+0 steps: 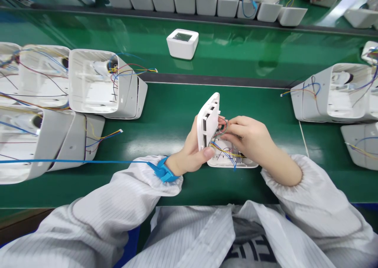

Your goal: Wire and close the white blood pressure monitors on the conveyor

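Far left, a bunch of white boxes (127, 93) with loose wires sit on the green worktop (165, 102). Next, a blue strap (163, 170) round the left wrist, and the left hand (190, 152) has its grip closed on a white cover (210, 122), held tilted up above the worktop. Just right and below, a white panel (219, 160) lies flat with wires. Right hand (251, 136): fingertips nearly together at a red wire (226, 125) by the cover, can't tell if it's pinched. More boxes (311, 98) far right.
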`<action>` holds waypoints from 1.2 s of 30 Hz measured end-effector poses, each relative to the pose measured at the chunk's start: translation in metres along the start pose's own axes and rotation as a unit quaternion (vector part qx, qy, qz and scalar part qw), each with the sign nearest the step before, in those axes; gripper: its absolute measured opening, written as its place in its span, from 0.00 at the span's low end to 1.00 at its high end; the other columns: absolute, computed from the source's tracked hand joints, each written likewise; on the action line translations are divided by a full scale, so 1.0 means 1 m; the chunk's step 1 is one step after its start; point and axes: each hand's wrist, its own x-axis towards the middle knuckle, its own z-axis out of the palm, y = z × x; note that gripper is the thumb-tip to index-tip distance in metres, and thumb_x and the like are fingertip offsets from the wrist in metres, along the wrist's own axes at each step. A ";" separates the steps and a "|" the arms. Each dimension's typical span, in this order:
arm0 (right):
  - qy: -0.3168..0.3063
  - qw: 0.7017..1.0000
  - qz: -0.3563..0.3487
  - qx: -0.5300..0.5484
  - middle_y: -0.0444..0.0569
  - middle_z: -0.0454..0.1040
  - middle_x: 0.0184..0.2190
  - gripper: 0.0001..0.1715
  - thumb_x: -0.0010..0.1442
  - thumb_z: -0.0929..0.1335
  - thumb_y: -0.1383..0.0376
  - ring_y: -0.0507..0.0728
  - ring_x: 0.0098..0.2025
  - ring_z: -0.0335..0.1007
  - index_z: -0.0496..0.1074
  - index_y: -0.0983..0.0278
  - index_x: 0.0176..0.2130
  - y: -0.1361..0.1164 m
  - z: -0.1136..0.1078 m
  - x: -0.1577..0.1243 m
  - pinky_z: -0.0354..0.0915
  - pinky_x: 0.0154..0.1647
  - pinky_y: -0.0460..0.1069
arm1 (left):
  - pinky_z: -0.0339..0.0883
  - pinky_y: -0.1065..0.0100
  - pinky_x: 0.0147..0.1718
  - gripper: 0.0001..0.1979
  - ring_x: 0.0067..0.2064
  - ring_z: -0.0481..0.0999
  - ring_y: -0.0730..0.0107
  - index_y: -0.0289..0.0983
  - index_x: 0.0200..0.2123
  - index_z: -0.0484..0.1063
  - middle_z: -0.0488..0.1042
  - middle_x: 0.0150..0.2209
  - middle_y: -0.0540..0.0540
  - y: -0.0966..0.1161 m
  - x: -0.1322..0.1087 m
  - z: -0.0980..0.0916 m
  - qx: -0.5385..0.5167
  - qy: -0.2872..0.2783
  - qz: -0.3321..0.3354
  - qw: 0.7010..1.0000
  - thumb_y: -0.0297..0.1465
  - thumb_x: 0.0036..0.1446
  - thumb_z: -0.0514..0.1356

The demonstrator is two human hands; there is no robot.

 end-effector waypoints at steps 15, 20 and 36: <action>0.017 0.999 -0.012 0.044 0.50 0.78 0.37 0.10 0.67 0.66 0.66 0.56 0.37 0.73 0.78 0.64 0.37 -0.001 -0.002 0.001 0.67 0.36 0.50 | 0.64 0.49 0.60 0.32 0.60 0.68 0.49 0.40 0.59 0.60 0.67 0.56 0.38 0.007 0.003 0.001 -0.003 -0.023 -0.023 0.999 0.50 0.58 0.59; -0.007 0.999 -0.022 0.039 0.51 0.77 0.36 0.14 0.67 0.64 0.66 0.56 0.37 0.72 0.77 0.64 0.34 -0.002 -0.005 0.001 0.65 0.35 0.50 | 0.65 0.48 0.59 0.31 0.59 0.68 0.48 0.40 0.60 0.61 0.67 0.57 0.38 0.001 0.002 -0.001 -0.017 -0.040 -0.019 0.999 0.50 0.58 0.59; 0.003 0.998 -0.059 -0.013 0.48 0.69 0.25 0.19 0.67 0.61 0.68 0.55 0.31 0.64 0.76 0.65 0.30 -0.002 -0.003 0.003 0.58 0.31 0.50 | 0.64 0.46 0.62 0.39 0.67 0.61 0.42 0.43 0.69 0.51 0.57 0.68 0.39 0.007 -0.002 0.004 0.046 -0.076 -0.026 0.996 0.45 0.59 0.61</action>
